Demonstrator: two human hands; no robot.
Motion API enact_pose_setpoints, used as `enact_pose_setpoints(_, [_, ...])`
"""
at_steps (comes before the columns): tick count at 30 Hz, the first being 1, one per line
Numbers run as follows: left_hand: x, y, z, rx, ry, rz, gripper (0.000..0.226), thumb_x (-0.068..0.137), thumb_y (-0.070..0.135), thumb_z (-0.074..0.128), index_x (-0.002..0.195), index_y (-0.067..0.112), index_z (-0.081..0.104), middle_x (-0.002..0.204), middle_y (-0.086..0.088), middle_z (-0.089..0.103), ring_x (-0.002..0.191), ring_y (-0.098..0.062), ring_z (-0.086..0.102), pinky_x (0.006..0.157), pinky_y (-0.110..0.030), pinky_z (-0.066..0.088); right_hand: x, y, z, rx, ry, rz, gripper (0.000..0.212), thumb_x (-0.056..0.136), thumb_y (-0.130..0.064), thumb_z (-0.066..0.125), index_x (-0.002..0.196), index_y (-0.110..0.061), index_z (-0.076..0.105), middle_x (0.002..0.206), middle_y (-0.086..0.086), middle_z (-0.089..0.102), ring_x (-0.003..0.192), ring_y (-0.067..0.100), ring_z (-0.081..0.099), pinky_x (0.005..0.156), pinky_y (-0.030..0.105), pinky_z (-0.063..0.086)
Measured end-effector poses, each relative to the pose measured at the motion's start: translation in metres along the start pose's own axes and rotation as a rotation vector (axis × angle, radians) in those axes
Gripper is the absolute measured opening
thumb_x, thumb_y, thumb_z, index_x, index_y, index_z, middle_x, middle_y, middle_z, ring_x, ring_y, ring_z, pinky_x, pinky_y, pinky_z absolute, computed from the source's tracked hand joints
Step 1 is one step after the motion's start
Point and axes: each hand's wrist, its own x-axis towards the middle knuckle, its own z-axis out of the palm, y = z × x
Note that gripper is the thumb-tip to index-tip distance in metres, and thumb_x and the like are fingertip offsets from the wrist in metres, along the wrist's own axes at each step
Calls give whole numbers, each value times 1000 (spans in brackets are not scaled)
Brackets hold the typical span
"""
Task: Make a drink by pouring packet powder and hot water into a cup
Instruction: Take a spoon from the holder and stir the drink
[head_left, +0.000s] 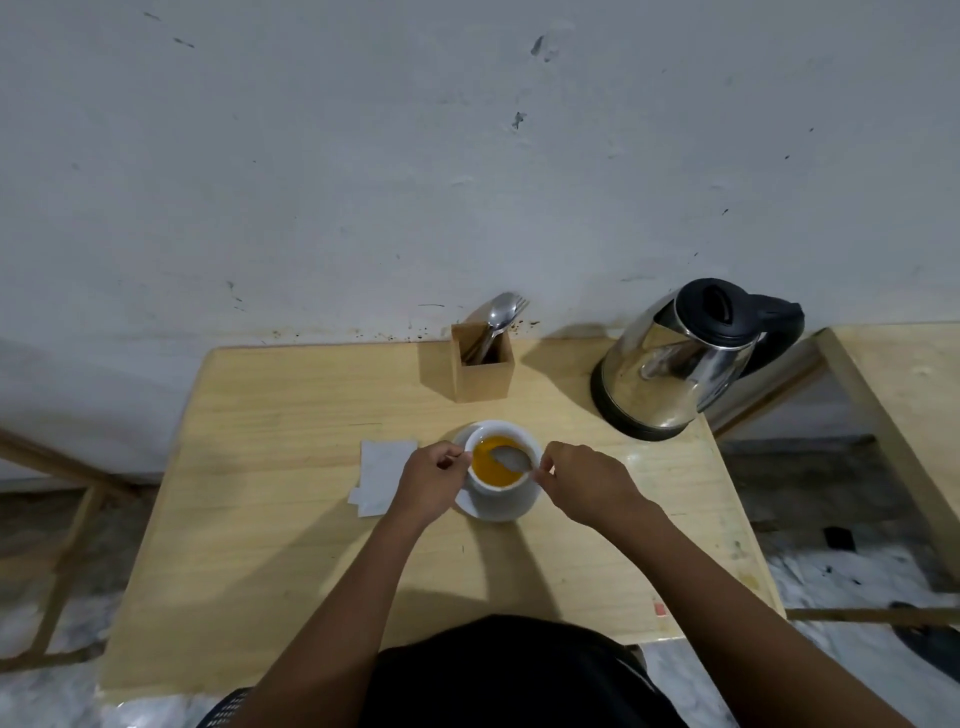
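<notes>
A white cup (501, 493) stands on a white saucer (467, 506) in the middle of the wooden table (270, 519). It holds orange liquid (491, 470). A metal spoon (511, 459) lies with its bowl over the liquid, and my right hand (587, 480) pinches its handle at the cup's right rim. My left hand (431, 480) is at the cup's left side, fingers closed on what looks like the cup's thin handle. White torn packets (382, 475) lie flat just left of the saucer, partly under my left hand. The steel kettle (680, 364) with a black lid stands at the back right.
A wooden holder (480, 371) with a spoon and a fork stands at the back of the table by the wall. The kettle sits near the table's right edge. Another wooden table (904, 415) is to the right, across a gap.
</notes>
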Motion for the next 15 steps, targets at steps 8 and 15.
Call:
enact_pose_setpoints(8, [-3, 0, 2, -51, 23, -15, 22, 92, 29, 58, 102, 14, 69, 89, 1, 65, 83, -12, 59, 63, -17, 40, 6, 1, -13, -354, -108, -244, 34, 100, -28, 43, 134, -33, 48, 123, -1, 63, 102, 22, 62, 74, 31, 45])
enact_pose_setpoints(15, [-5, 2, 3, -60, 27, -26, 19, 92, 26, 56, 101, 15, 69, 92, 2, 65, 88, -13, 58, 74, -23, 40, 18, -30, -26, -623, 75, -339, 27, 96, -14, 49, 122, -18, 55, 99, 4, 68, 85, 25, 66, 61, 31, 39])
